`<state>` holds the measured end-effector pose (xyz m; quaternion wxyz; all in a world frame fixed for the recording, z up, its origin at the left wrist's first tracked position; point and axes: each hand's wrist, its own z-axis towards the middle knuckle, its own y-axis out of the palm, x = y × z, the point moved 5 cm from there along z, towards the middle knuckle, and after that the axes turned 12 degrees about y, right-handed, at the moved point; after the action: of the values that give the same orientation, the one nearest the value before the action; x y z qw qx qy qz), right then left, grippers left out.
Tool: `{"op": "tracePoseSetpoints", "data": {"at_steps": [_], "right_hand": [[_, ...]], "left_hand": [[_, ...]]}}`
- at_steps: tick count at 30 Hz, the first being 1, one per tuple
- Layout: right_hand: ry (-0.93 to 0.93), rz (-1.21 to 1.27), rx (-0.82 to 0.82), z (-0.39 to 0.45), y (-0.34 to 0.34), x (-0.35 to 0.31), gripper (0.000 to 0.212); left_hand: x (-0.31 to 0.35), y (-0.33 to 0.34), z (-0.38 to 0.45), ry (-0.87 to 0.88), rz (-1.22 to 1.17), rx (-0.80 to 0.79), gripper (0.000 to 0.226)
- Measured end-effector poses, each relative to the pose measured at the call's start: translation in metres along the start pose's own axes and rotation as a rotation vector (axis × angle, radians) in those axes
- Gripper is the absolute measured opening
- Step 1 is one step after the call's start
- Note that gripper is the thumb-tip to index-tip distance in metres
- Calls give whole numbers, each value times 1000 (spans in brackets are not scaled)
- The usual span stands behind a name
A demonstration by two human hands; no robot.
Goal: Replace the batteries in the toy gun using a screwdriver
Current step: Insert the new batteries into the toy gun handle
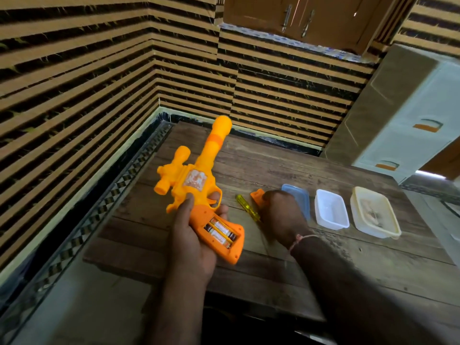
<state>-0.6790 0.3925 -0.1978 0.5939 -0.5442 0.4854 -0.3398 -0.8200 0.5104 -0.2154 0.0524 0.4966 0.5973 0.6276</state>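
A person's left hand grips a yellow-and-orange toy gun above a wooden table, fingers curled under the orange handle and the thumb pressed on the yellow body just behind the trigger guard. The barrel points up and away from the fingers, toward the striped wall; a stubby scope juts from the side left of the thumb, and a pale sticker sits above the thumb tip. The battery compartment in the handle lies open beside the palm, with two batteries side by side inside (labels too blurred to read).

Right of the fingertips, a yellow-handled screwdriver rests on the table, its far end hidden under the right hand. That hand, knuckles up with a thread band at the wrist, has its curled fingers on a small orange cover; whether they pinch it or merely touch it cannot be told. Beyond its knuckles lies a blue lid, then a clear empty box, then a cream lidded container holding something indistinct.
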Motion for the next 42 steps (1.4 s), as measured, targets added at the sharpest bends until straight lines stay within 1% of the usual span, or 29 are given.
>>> {"op": "tracePoseSetpoints", "data": {"at_steps": [4,5,7,8,9,10,11,12,13,14,17,19,22,24,26,28,31,34,37,40,42], "right_hand": [[27,18,-38,7,1,-3,17],[35,25,-32,7,1,-3,21],[43,91,-2,1,-5,0,41],[46,180,35,-6,-10,2,49],[54,323,76,-14,-16,5,48],[71,520,103,-23,-22,8,40],[107,756,95,-35,-27,12,33],[160,995,37,-48,-29,14,31],[204,1200,-54,-61,-30,13,30],[230,1358,-143,-74,-29,10,30],[234,1647,-318,-103,-29,2,41],[221,1765,-359,-117,-32,0,50],[230,1857,-391,-131,-33,-1,53],[217,1870,-401,-137,-32,-2,56],[211,1855,-378,-142,-31,-2,59],[183,1779,-340,-145,-31,-2,54],[119,1549,-228,-146,-32,-2,52],[40,1327,-84,-145,-32,-3,41],[-5,1137,4,-144,-27,-5,34],[-83,942,131,-145,-27,-11,39],[-135,818,186,-146,-28,-18,42]], "left_hand": [[-1,-1,2,-11,19,-1,33],[-1,-2,2,-7,22,3,34],[0,-2,2,-3,25,5,38],[0,-2,1,-4,24,6,39],[0,-2,1,-7,22,9,39],[0,-2,1,-9,21,11,39],[0,-3,1,-10,27,17,39],[0,-3,1,-9,36,23,38],[0,-3,1,-5,44,29,37],[0,-3,0,-4,51,33,36],[-2,-1,-2,-13,59,31,32],[-3,1,-4,-21,58,24,33],[-3,2,-6,-16,78,13,44],[-4,3,-7,-11,90,6,46],[-4,5,-8,-7,102,3,46],[-6,6,-8,-11,106,1,46],[-9,6,-9,-24,97,4,46],[-10,8,-10,-37,86,-13,49],[-11,9,-12,-28,79,-22,46],[-10,11,-14,-20,78,-23,42],[-11,11,-15,-24,93,-35,46]]}}
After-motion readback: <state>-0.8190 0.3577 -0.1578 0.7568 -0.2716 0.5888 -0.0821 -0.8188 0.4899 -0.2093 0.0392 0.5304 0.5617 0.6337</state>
